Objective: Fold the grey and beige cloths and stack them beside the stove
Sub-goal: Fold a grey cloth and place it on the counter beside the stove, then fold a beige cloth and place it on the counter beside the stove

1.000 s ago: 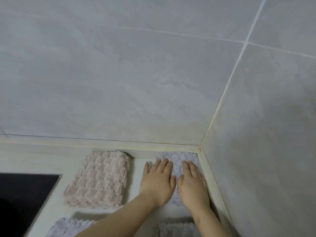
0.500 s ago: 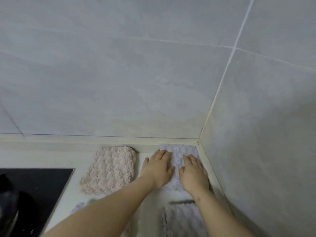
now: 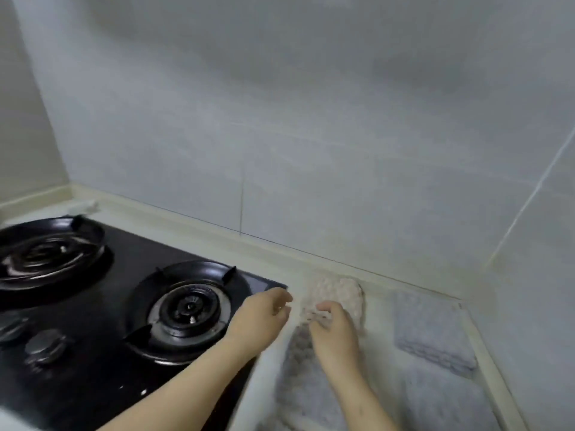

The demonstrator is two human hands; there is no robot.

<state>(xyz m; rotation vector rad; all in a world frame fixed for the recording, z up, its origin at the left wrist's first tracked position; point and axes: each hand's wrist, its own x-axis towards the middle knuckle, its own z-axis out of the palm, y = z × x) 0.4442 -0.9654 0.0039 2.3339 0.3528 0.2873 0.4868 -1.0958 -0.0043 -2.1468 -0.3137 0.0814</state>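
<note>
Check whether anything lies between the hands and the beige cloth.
Nothing visible does. The right hand is at the beige cloth's near edge; the left hand hovers just left of it, by the stove's corner. A folded grey cloth lies apart, to the right.

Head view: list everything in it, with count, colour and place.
stove: one, black, left
burners: two, black, on the stove
knobs: two, dark, stove's near left
beige cloth: one, folded, right of the stove
grey cloths: three; folded in the right corner, under the right forearm, near right
counter: one, cream, under the cloths
wall: grey tiles, behind
left hand: over the stove's right edge, empty
right hand: on the beige cloth's near edge
</note>
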